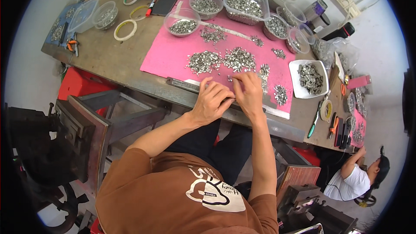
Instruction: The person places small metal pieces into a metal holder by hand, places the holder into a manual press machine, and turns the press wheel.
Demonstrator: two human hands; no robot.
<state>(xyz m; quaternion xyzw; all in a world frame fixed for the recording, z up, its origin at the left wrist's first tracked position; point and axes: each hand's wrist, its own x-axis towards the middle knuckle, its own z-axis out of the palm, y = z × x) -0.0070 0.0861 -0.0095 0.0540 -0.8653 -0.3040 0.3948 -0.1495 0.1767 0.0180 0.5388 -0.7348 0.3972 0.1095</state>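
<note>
A: Where to look first?

B: At the left hand [214, 99], over the near edge of the table [104, 58]. Fingers curled in, thumb close to them.

A: Holding something in that grip?

B: Can't tell. Too small and too hidden.

A: And the right hand [248, 87]?

B: Just beside the left one, over the same edge, pointing down. Thumb and finger close together. Can't tell about a piece in that grip either.

A: Near what?

B: Near one small grey metal bit [230, 78] on a bright pink sheet [162, 54].

A: And more little bits?

B: Yes, small shiny silver metal pieces [203, 62] in two big heaps, just past the hands, toward the middle of the table. In smaller heaps too, closer to the right end.

A: And along the near edge?

B: To the left of the hands, a long dark metal bar [184, 85]. Farther right, a brush with a green handle [312, 130].

A: Beyond that brush?

B: A white square tray [295, 78] with silver pieces inside.

A: At the far edge?

B: A big clear plastic box [247, 20], full of pieces, beside a round clear plastic bowl [207, 16].

A: And near the left end?

B: Orange-handled pliers [71, 44], close to the near corner.
</note>
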